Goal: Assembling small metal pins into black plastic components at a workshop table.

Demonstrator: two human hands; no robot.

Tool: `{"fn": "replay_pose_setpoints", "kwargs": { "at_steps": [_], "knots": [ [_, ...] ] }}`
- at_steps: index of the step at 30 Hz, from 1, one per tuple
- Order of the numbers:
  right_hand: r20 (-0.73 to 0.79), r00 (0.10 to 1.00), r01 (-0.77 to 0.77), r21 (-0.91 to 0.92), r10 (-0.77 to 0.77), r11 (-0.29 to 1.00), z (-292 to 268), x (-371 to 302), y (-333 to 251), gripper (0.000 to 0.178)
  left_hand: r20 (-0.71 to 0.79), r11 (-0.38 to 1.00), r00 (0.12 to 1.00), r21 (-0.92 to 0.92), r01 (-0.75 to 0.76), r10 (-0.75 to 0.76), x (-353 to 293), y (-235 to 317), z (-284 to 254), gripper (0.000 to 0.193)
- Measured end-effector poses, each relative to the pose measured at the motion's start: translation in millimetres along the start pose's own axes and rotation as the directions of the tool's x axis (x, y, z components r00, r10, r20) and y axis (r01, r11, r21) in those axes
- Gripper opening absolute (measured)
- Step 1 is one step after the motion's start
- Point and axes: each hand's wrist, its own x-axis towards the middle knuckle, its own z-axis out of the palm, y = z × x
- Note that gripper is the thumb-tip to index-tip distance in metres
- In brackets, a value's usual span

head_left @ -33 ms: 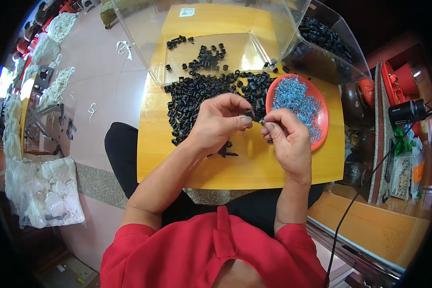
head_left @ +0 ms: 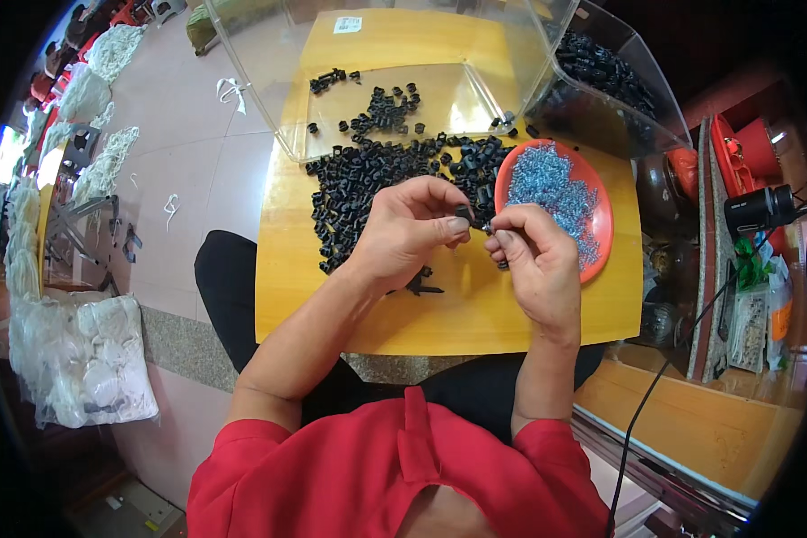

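Observation:
My left hand [head_left: 410, 224] is closed in a pinch on a small black plastic part [head_left: 463, 213]. Close beside it, my right hand [head_left: 540, 264] has thumb and forefinger pressed together at something tiny. What lies in that pinch is too small to make out. A dark bit shows under the right hand's curled fingers. Beyond both hands spreads a heap of black plastic parts [head_left: 354, 184] on the yellow table [head_left: 332, 323]. An orange-red dish [head_left: 608, 220] next to my right hand holds many tiny silvery-blue metal pieces [head_left: 547, 179] that look like springs.
A clear plastic bin [head_left: 287, 143] lies at the table's far side, with black parts scattered in it. Another clear bin [head_left: 668, 117] at the far right holds more black parts. A black cable [head_left: 641, 412] runs down on the right. Bagged white goods [head_left: 108, 359] lie left.

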Motion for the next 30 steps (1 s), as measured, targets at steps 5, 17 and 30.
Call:
{"fn": "replay_pose_setpoints", "kwargs": {
  "at_steps": [5, 17, 30],
  "knots": [
    [0.004, 0.999, 0.048, -0.005, -0.048, 0.999, 4.6, -1.0, -7.9, 0.010, -0.037, 0.970, 0.996, -0.232, 0.073, -0.084, 0.1, 1.4, 1.4, 0.018],
    [-0.015, 0.998, 0.054, -0.048, -0.055, 0.997, 7.7, -0.9, -3.3, 0.011, 0.015, 0.982, 0.993, -0.149, 0.116, -0.115, -3.5, -1.9, 2.6, 0.016],
    [-0.009, 0.994, -0.105, 0.097, 0.106, 0.990, 10.7, -1.0, 1.7, 0.007, -0.038, 0.996, 0.996, 0.022, 0.081, -0.080, -4.5, -1.6, 6.6, 0.015]
  ]
}}
